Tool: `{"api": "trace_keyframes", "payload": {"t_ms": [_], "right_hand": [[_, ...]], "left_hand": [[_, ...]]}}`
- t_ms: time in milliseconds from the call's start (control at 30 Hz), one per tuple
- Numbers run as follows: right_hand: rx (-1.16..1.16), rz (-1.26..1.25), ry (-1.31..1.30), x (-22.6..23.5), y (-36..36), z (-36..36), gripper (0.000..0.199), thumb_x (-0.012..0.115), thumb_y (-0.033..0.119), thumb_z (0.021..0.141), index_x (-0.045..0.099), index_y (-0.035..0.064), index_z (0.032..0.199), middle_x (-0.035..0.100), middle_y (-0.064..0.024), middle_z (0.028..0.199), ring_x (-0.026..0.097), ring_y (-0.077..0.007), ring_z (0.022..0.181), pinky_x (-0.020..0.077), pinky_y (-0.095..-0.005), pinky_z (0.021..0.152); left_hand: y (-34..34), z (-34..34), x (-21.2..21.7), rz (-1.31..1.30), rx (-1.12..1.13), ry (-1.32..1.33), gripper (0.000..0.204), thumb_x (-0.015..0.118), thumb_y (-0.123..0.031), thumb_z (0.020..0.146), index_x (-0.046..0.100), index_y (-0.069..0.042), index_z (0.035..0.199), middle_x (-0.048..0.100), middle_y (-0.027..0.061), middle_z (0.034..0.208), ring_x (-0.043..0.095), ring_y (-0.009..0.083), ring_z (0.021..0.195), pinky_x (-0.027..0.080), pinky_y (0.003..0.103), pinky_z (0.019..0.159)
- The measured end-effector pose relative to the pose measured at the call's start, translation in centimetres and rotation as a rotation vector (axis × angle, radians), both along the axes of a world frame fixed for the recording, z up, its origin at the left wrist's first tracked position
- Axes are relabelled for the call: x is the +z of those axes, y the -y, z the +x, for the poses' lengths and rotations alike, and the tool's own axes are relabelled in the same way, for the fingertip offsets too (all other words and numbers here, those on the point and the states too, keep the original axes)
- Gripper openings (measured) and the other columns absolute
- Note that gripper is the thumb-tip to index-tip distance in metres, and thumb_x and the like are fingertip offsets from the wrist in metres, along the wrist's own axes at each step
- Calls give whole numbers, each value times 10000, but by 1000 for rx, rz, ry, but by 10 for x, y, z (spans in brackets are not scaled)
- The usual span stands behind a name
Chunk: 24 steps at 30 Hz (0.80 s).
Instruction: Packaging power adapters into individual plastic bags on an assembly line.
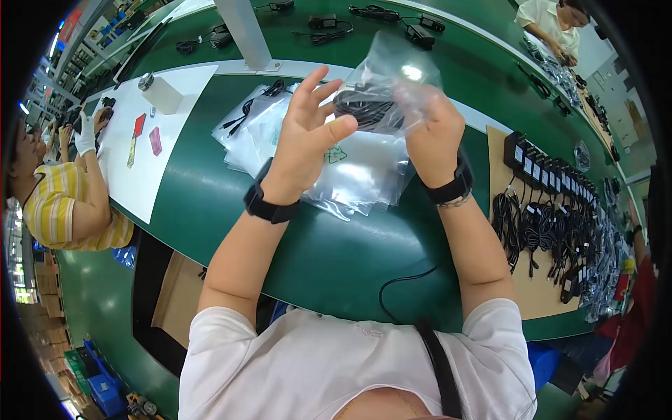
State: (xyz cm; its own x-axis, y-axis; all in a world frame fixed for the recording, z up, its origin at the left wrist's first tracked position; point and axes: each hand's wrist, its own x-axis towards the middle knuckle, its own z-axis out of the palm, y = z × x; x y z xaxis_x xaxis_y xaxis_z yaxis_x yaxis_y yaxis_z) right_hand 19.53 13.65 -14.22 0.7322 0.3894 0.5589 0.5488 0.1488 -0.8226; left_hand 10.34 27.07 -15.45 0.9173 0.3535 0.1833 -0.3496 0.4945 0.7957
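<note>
Both hands, left (308, 136) spread, right (434, 136) gripping, hold a clear bag (388, 91) above stacked bags (350, 175).

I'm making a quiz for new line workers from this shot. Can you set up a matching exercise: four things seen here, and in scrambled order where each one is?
Things:
1. clear bag with a coiled black cable
2. pile of clear plastic bags
3. row of black power adapters
4. red and pink cards

Places:
A. on the brown cardboard sheet to the person's right
B. on the white sheet to the left
C. held up between the left hand and right hand
D. lying on the green table under the hands

Pairs: 1-C, 2-D, 3-A, 4-B
</note>
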Motion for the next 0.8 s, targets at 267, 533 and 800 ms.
{"api": "trace_keyframes", "payload": {"t_ms": [267,533,800], "right_hand": [[245,-97,-113,-23,-12,-13,117,533,81,851,626,20,887,616,-49,800,553,-123,735,459,-280,643],[475,113,-983,-11,-17,-19,296,499,260,913,623,-8,886,620,-37,878,541,-100,787,412,-234,742],[439,-66,-532,-20,-13,-12,317,474,257,924,622,-15,855,616,-52,852,547,-117,795,415,-260,764]], "left_hand": [[0,-2,-17,721,447,-93,137,607,-122,808,621,14,809,584,67,848,552,165,773,436,274,699],[-6,-1,-19,384,418,-167,165,609,-129,810,632,33,788,591,138,1008,538,173,931,422,259,744],[-12,-1,-11,249,279,-214,200,604,-144,809,613,40,889,621,69,834,554,97,754,428,223,627]]}}
